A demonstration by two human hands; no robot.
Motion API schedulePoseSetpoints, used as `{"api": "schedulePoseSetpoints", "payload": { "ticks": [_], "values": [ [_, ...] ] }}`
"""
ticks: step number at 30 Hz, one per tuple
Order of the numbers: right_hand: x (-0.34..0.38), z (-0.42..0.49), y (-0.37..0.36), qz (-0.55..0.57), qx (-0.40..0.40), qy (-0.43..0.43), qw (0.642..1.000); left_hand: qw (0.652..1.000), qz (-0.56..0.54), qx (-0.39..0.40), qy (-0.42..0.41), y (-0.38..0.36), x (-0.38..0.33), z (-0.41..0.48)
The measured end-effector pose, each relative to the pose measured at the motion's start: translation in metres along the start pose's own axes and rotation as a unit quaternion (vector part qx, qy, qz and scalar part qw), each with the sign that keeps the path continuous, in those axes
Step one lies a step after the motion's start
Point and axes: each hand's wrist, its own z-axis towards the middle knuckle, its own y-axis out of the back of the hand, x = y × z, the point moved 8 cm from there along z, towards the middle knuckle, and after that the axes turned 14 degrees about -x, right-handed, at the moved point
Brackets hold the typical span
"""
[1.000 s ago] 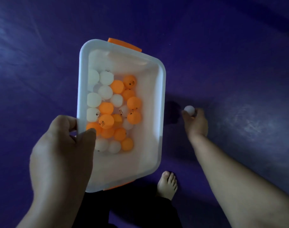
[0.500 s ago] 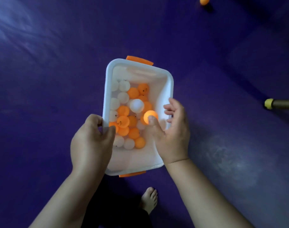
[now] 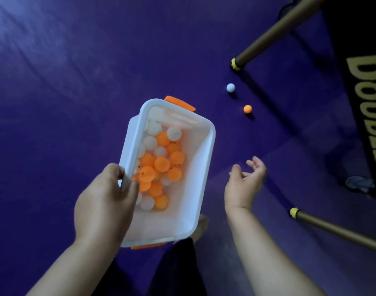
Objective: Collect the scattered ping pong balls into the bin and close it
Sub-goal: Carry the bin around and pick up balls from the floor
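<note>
My left hand [image 3: 106, 201] grips the left rim of a white bin [image 3: 204, 167] with orange latches, held above the purple floor. Several orange and white ping pong balls [image 3: 159, 165] lie inside it, bunched toward the left wall. My right hand [image 3: 244, 184] hovers empty to the right of the bin, palm up with relaxed fingers. On the floor farther ahead lie a white ball [image 3: 230, 87] and an orange ball [image 3: 247, 108], close together. No lid is in view.
Two brown table legs with yellow feet [image 3: 235, 64] [image 3: 294, 212] stand at the right, beside a black panel with gold lettering [image 3: 366, 99]. My bare foot [image 3: 201, 227] shows just below the bin. Purple floor [image 3: 65, 82] stretches to the left.
My right hand dropped the balls it carried into the bin, then drew back to the right, empty. The view swung toward the table legs, revealing two balls on the floor.
</note>
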Motion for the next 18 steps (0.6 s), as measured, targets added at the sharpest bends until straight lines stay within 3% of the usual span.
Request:
{"api": "schedulePoseSetpoints", "payload": {
  "ticks": [3, 6, 12, 18],
  "values": [
    [0.007, 0.038, -0.031, -0.036, 0.013, -0.014, 0.999, 1.000, -0.004, -0.017, 0.014, -0.007, -0.014, 0.022],
    [0.007, 0.076, -0.065, -0.118, 0.049, 0.028, 0.991, 0.998, -0.017, -0.042, 0.033, -0.022, -0.026, 0.040],
    [-0.008, 0.153, -0.133, -0.310, 0.159, 0.163, 0.923, 0.991, -0.032, -0.086, 0.101, -0.075, -0.045, 0.059],
    [-0.021, 0.239, -0.181, -0.391, 0.173, 0.217, 0.878, 0.986, -0.055, -0.095, 0.127, -0.143, -0.080, 0.080]
  ]
}}
